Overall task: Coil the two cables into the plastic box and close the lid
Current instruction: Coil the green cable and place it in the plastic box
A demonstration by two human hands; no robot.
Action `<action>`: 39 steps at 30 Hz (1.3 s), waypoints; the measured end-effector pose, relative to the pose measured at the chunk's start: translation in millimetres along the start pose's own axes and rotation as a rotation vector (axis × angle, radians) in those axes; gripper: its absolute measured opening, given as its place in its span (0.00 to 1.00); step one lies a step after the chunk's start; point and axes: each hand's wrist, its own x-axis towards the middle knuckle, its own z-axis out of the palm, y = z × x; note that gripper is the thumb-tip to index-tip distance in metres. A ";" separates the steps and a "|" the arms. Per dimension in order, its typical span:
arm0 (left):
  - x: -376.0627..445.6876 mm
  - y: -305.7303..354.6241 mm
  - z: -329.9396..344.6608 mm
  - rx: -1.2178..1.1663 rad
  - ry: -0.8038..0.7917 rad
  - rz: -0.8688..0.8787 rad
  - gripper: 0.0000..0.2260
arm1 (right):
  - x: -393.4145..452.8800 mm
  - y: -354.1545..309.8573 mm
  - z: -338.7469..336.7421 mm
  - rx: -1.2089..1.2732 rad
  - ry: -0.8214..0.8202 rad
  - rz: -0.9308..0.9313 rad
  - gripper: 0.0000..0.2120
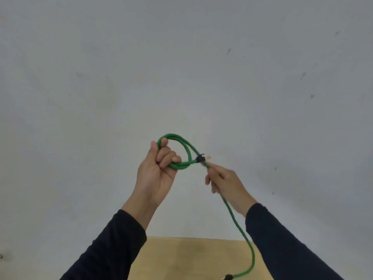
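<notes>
Mid-coil: left hand (159,168), raised in front of a pale grey wall (181,67), is closed around a small loop bundle of thick green braided cable (182,147), fingers curled over the gathered strands. A black strap tie (200,159) and a clear plug end (209,158) sit where the loop crosses, just right of the left fist. Right hand (224,179) pinches the free run just below that crossing; the tail hangs down past the right sleeve to the light wooden desk (181,257), ending near a dark connector (229,277) at the desk's near edge, partly cut off.

To do this well, judging from here: keep the left grip firm so the turns don't spring apart, slide the right hand down the slack, bring each new turn up matching the existing loop, and let the cable roll so it doesn't kink. Box, lid and second cable not visible, so the task looks at an early stage.
</notes>
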 end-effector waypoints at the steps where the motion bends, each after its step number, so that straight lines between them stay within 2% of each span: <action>1: 4.7 1.6 1.1 0.017 0.027 0.042 0.16 | -5.0 2.4 10.3 -0.112 -0.031 0.003 0.17; 3: 12.6 -2.2 -1.4 0.223 0.087 0.139 0.15 | -14.2 -4.6 32.4 -0.333 -0.152 -0.036 0.19; 5: 13.0 -12.8 -8.5 0.695 0.123 0.261 0.15 | -19.2 -20.1 46.5 -0.522 -0.257 -0.075 0.21; 7: 6.0 -24.0 -19.6 1.102 0.052 0.339 0.14 | -21.6 -39.7 47.7 -0.650 -0.308 -0.129 0.18; 9: -5.8 -30.0 -31.6 1.264 -0.062 0.303 0.14 | -23.2 -62.0 37.5 -0.764 -0.349 -0.180 0.14; 11: -17.9 -31.0 -40.5 1.295 -0.148 0.235 0.15 | -23.4 -82.8 19.7 -0.759 -0.402 -0.176 0.12; 14: -35.4 -29.4 -43.6 1.239 -0.255 0.079 0.20 | -17.8 -103.2 -10.8 -0.504 -0.409 -0.111 0.10; 17: -44.4 -26.4 -36.9 1.019 -0.287 -0.066 0.23 | -9.7 -105.7 -28.2 -0.310 -0.327 -0.107 0.11; 20: -47.5 -20.6 -20.5 0.701 -0.285 -0.168 0.25 | -3.6 -93.2 -25.1 -0.129 -0.227 -0.168 0.06; 22: -46.7 -15.1 -9.3 0.512 -0.252 -0.160 0.24 | -0.7 -76.0 -16.9 0.014 -0.117 -0.189 0.07; 24: -41.7 -7.4 1.1 0.341 -0.205 -0.097 0.24 | -1.3 -58.1 -6.3 0.119 -0.029 -0.167 0.12; 27: -21.3 12.2 11.8 0.187 -0.139 0.071 0.23 | -7.5 -34.6 14.7 -0.031 -0.008 -0.098 0.14; 29: -4.2 26.4 10.7 0.279 -0.066 0.203 0.21 | -16.1 -27.6 31.0 -0.245 -0.085 -0.077 0.13; 30: 2.8 30.8 6.5 0.436 -0.015 0.272 0.20 | -20.4 -27.7 39.1 -0.307 -0.130 -0.085 0.13; 32: 9.0 31.4 -6.0 0.944 0.067 0.411 0.19 | -27.1 -38.4 52.2 -0.390 -0.225 -0.143 0.12; 33: 8.0 27.0 -13.7 1.157 0.049 0.437 0.18 | -28.3 -47.8 55.5 -0.458 -0.268 -0.189 0.10; 34: 4.4 20.7 -22.6 1.295 -0.007 0.416 0.17 | -27.5 -57.2 55.9 -0.543 -0.285 -0.253 0.09; 36: -7.0 9.6 -39.0 1.366 -0.130 0.290 0.16 | -22.0 -76.8 47.3 -0.687 -0.255 -0.374 0.07; 38: -19.1 3.2 -44.1 1.274 -0.218 0.093 0.18 | -13.0 -90.1 29.8 -0.671 -0.190 -0.406 0.04; 39: -23.6 1.7 -43.4 1.192 -0.247 0.002 0.18 | -10.0 -93.2 21.4 -0.634 -0.166 -0.392 0.06</action>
